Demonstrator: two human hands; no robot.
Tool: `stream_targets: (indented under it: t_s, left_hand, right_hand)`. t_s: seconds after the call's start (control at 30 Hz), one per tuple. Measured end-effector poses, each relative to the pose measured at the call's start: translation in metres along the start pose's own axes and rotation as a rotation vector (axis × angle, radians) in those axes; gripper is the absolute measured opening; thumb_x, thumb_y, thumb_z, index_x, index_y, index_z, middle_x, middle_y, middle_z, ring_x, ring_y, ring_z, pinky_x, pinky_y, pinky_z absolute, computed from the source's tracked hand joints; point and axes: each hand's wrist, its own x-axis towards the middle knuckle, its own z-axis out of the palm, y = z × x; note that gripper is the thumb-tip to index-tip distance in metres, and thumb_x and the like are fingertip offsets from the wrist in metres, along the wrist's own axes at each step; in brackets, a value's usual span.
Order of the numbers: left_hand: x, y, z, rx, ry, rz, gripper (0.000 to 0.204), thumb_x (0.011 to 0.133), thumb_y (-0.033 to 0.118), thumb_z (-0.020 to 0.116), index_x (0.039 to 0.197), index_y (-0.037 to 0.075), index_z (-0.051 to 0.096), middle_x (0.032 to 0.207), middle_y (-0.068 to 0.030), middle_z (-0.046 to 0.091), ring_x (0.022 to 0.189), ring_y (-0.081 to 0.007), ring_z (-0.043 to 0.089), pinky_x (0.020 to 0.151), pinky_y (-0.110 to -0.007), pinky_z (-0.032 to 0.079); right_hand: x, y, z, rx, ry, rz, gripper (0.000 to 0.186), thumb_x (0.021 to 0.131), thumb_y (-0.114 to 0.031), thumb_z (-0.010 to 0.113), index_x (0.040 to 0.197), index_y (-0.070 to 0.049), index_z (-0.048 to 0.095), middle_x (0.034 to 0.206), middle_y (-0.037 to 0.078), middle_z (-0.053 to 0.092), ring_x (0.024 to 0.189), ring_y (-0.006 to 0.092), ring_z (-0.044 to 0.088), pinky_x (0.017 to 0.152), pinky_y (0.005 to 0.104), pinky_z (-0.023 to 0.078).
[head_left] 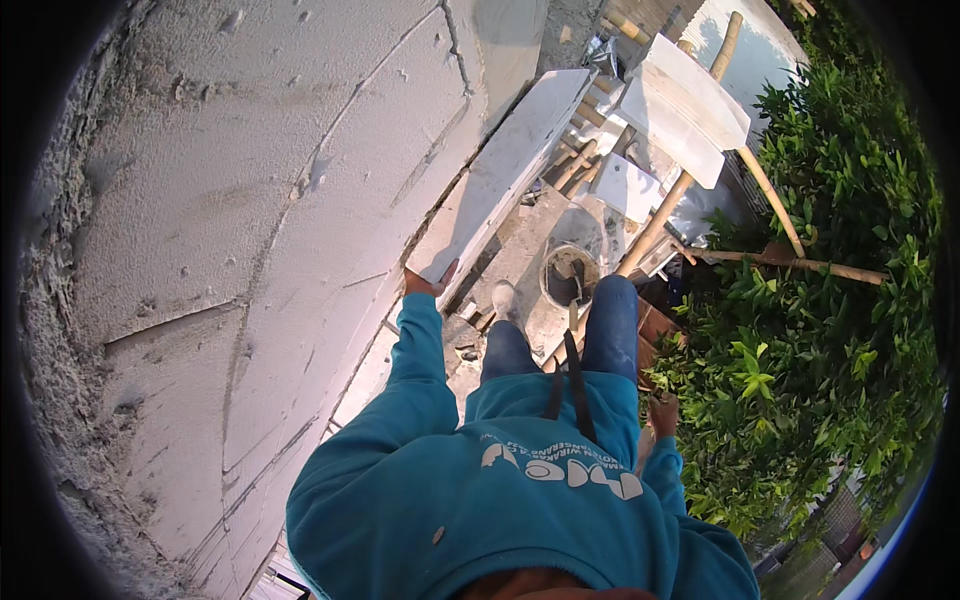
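Note:
My left hand (428, 280) grips the lower end of a long white slab (500, 170) that lies along the cracked, rough plastered wall (200, 200). Its thumb and fingers are at the slab's edge. My right hand (663, 413) is low at my right side, beside the leaves; what it touches or holds, if anything, is too small to make out. Below me a round bucket (553, 280) with dark tools in it stands on the dusty surface between my legs and the slab.
Bamboo poles (655, 220) and white boards (680, 110) stand ahead on the right, with scattered offcuts and debris (570, 160) beneath. A horizontal bamboo pole (820, 268) reaches into dense green foliage (840, 380), which fills the right side. The wall runs close along my left.

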Motion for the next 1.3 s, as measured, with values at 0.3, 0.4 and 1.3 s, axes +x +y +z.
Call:
stream_targets:
  t_s: [0.3,0.4,1.3]
  left_hand:
    - [-0.017,-0.002,0.001,-0.140,0.020,0.040,0.055,0.089,0.041,0.060,0.135,0.013,0.048,0.136,-0.0218,0.049,0.122,-0.0471,0.048,0.099,-0.060,0.048]
    - [-0.023,-0.006,0.010,-0.239,0.128,0.029,0.058,0.088,0.042,0.061,0.136,0.013,0.047,0.137,-0.0225,0.047,0.123,-0.0485,0.046,0.102,-0.062,0.045]
    - [-0.036,-0.020,0.015,0.026,-0.032,0.189,0.046,0.102,0.035,0.038,0.136,0.005,0.046,0.139,-0.0198,0.050,0.126,-0.0426,0.048,0.107,-0.063,0.040]
  right_hand:
    - [0.127,-0.297,-0.105,0.372,-0.067,-0.364,0.050,0.093,-0.032,0.064,0.132,-0.005,0.050,0.114,0.014,0.061,0.092,0.0212,0.063,0.071,0.0360,0.056]
    - [0.176,-0.420,-0.108,0.467,-0.111,-0.448,0.050,0.092,-0.031,0.064,0.134,-0.007,0.050,0.123,0.015,0.060,0.096,0.0209,0.062,0.066,0.0340,0.057]
    - [0.366,-0.764,0.042,0.146,-0.022,-0.908,0.061,0.077,-0.051,0.066,0.114,-0.002,0.068,0.103,0.022,0.070,0.104,0.0381,0.065,0.092,0.0435,0.050]
